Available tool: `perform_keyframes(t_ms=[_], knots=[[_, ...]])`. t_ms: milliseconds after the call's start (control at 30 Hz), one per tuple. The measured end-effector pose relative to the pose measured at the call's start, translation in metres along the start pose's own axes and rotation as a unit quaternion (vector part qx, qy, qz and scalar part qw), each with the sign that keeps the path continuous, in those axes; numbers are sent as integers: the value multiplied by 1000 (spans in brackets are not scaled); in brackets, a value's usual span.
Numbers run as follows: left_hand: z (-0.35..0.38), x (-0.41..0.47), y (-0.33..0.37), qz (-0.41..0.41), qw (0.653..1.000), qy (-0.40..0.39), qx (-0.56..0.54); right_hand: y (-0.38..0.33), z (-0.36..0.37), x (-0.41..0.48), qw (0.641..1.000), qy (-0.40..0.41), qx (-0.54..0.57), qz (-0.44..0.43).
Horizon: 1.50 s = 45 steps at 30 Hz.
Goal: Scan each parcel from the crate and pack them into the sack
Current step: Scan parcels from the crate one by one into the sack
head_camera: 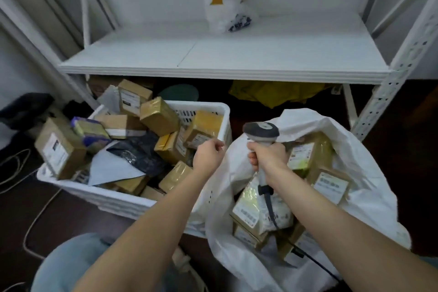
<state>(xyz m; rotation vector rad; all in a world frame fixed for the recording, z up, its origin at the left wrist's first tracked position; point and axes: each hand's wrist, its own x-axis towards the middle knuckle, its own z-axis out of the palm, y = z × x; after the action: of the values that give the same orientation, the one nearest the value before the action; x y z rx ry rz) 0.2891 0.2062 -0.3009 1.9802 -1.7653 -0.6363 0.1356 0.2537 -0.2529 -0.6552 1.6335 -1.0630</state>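
A white plastic crate (213,108) on the floor holds several taped brown parcels (159,115) and a dark mailer bag (139,152). To its right stands an open white sack (369,187) with several labelled parcels (329,185) inside. My right hand (267,155) grips the handle of a grey barcode scanner (260,131) over the sack's mouth, its cable trailing down. My left hand (208,155) hovers over the crate's right end with fingers loosely curled, and I see nothing held in it.
A white metal shelf (222,59) spans the back, with a white plastic bag (225,13) on it. Yellow bags (279,93) lie under the shelf. Cables (30,225) run across the dark floor at left. My knee in light trousers (64,265) is at bottom left.
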Motion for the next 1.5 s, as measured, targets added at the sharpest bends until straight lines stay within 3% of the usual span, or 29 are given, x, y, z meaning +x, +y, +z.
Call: perform_keyframes(t_ms=[100, 267, 367, 533, 700, 800, 900, 967, 1067, 1233, 1400, 1500], knots=[[-19, 30, -25, -27, 998, 8, 62, -13, 41, 18, 999, -36, -2, 9], [-33, 108, -42, 41, 981, -21, 190, -20, 90, 76, 999, -30, 6, 32], [-21, 146, -34, 106, 942, -52, 315, -15, 104, 108, 999, -17, 10, 45], [12, 182, -33, 179, 847, -92, 493, -3, 108, 136, 998, -30, 11, 62], [5, 176, -38, 195, 827, -64, 524, -2, 100, 129, 997, -36, 27, 67], [-36, 161, -39, 110, 891, -39, 439, -7, 89, 108, 996, -42, 50, 62], [-94, 139, -45, -35, 972, -5, 234, -16, 76, 75, 994, -49, 79, 58], [-128, 117, -49, -99, 991, 20, 86, -19, 66, 50, 993, -52, 91, 52], [-163, 75, -54, -140, 981, 34, -130, -22, 51, 15, 993, -55, 101, 28], [-170, -4, -46, -166, 926, 12, -339, -21, 22, -36, 984, -50, 169, -11], [-132, -61, -28, -163, 880, -77, -440, -14, -10, -69, 975, -31, 220, -12], [-112, -86, -12, -120, 878, -134, -443, -10, -33, -77, 970, -17, 241, -9]])
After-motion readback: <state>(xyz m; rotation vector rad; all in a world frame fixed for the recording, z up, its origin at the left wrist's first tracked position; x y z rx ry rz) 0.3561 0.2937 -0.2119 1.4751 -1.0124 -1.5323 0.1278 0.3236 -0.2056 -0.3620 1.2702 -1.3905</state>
